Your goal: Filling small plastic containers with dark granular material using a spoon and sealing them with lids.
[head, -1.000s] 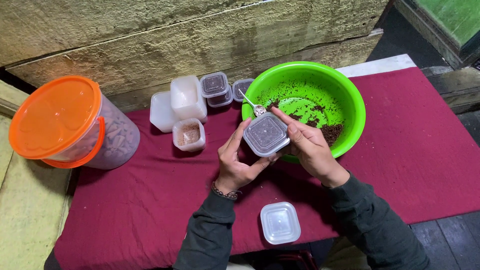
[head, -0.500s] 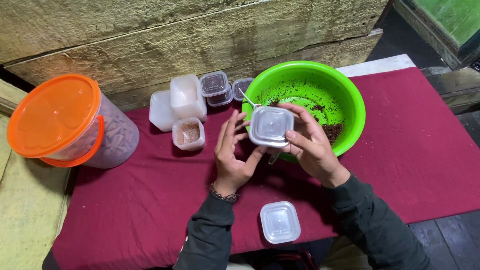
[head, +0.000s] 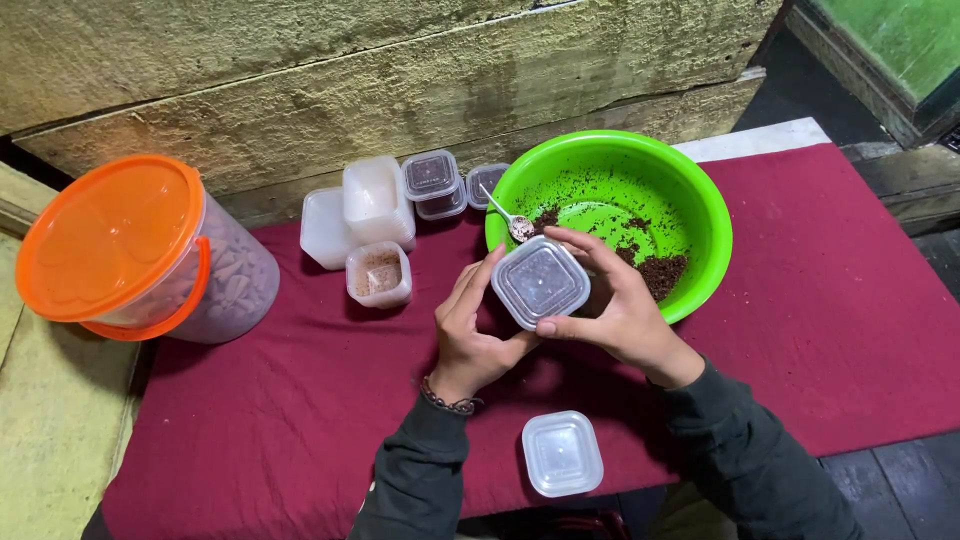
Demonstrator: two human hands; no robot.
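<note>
A rough, yellowish stone wall (head: 350,90) bounds the work area at the rear. A dark red cloth-covered table (head: 250,400) extends forward from it. The round green plastic bowl (head: 700,190) serves as the landmark; it stands on the cloth near the wall and contains dark brown crumbs and a metal spoon (head: 510,220) leaning on its left rim.

Well to the left of the bowl stands a large clear plastic tub with an orange lid (head: 110,235). Between the tub and the bowl sits a group of small clear square containers (head: 375,205), some lidded, one open.

At the front-left edge of the bowl, both hands hold a small square clear plastic container with a fitted lid (head: 540,282). The left hand (head: 470,335) has its fingers partly curled against the container's left side and bottom. The right hand (head: 625,315) wraps the right side, thumb under the front edge.

In front of the bowl, near the table's front edge, lies a loose square clear plastic lid (head: 562,453).
</note>
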